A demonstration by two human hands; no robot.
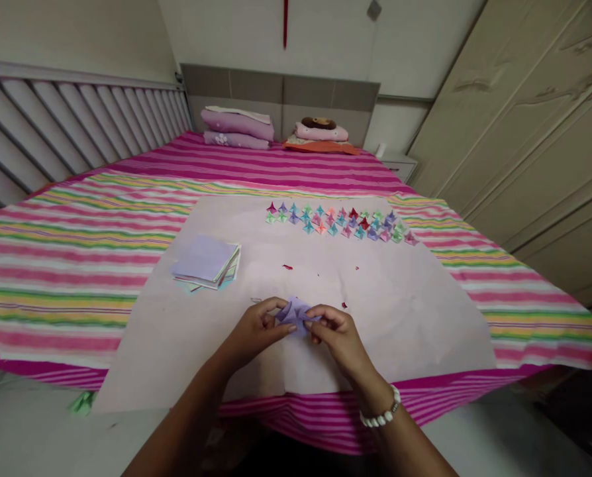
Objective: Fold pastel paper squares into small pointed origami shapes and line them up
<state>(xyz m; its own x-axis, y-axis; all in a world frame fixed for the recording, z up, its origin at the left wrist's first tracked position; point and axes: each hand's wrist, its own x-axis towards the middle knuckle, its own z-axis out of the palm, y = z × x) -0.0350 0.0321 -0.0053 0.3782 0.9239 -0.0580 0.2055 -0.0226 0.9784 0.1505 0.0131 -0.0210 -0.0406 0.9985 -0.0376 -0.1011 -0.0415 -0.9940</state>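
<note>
Both my hands meet over the near part of a large pale paper sheet point(385, 311) spread on the bed. My left hand point(257, 328) and my right hand point(336, 333) each pinch one side of a small folded purple paper piece point(295, 311) held between them just above the sheet. A white bead bracelet point(383, 415) circles my right wrist. A stack of square coloured papers point(207, 264), purple on top, lies to the left of my hands. Farther back, several small folded paper shapes point(340, 222) in many colours lie in rows.
A striped pink, green and yellow bedspread point(77, 252) covers the bed. Pillows point(236, 126) and a plush toy point(320, 127) rest at the headboard. A slatted rail point(67, 126) runs along the left, cupboards point(534, 132) along the right. Tiny red scraps point(288, 267) dot the sheet.
</note>
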